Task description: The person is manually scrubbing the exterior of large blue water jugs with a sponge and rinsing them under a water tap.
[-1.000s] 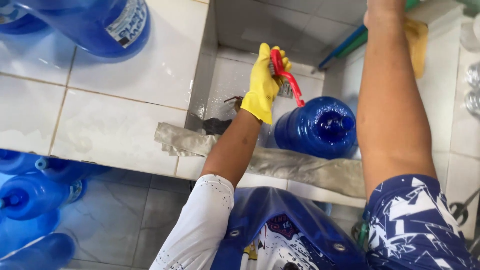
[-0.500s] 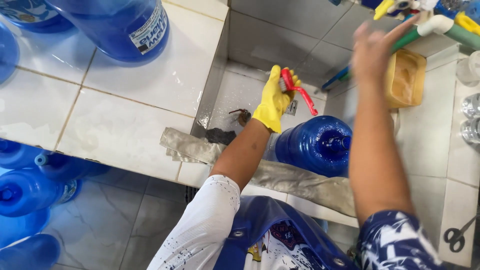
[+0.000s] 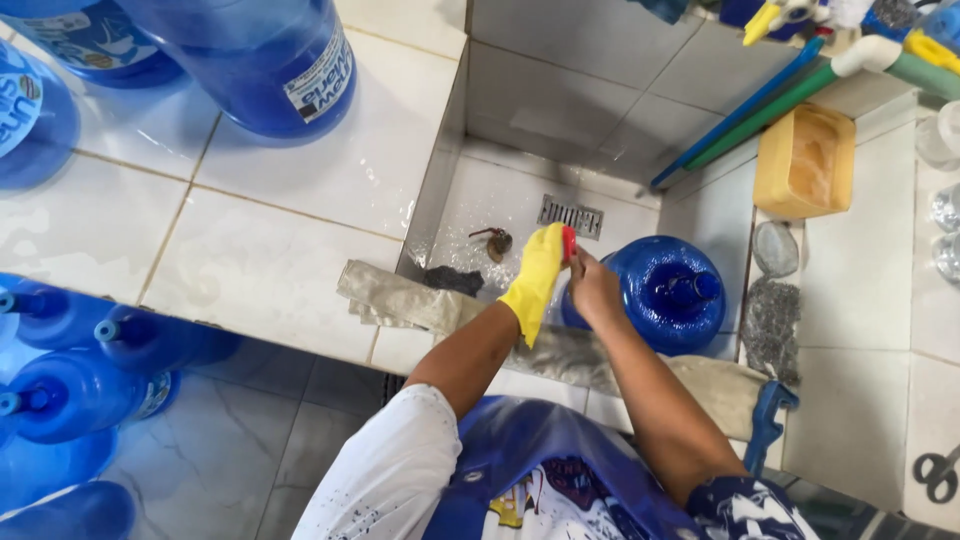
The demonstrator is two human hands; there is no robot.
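My left hand [image 3: 535, 282] wears a yellow rubber glove and is shut on a small red tool [image 3: 568, 243], held over a white tiled basin [image 3: 500, 200]. My bare right hand [image 3: 596, 290] has come up against the glove, its fingertips touching the red tool; whether it grips the tool is hidden. Just right of both hands a large blue water jug [image 3: 668, 292] lies in the basin, its neck facing the camera. Only a bit of the red tool shows between the hands.
Big blue jugs [image 3: 262, 62] stand on the tiled counter at upper left, and smaller blue bottles [image 3: 80, 390] lie at lower left. A grey cloth [image 3: 395, 298] drapes the basin edge. A drain grate [image 3: 570, 216], yellow block [image 3: 806, 160], hoses [image 3: 760, 115] and scissors [image 3: 936, 472] lie around.
My right hand has dropped from high at the back wall down to the gloved left hand. The left hand has lowered a little with the red tool.
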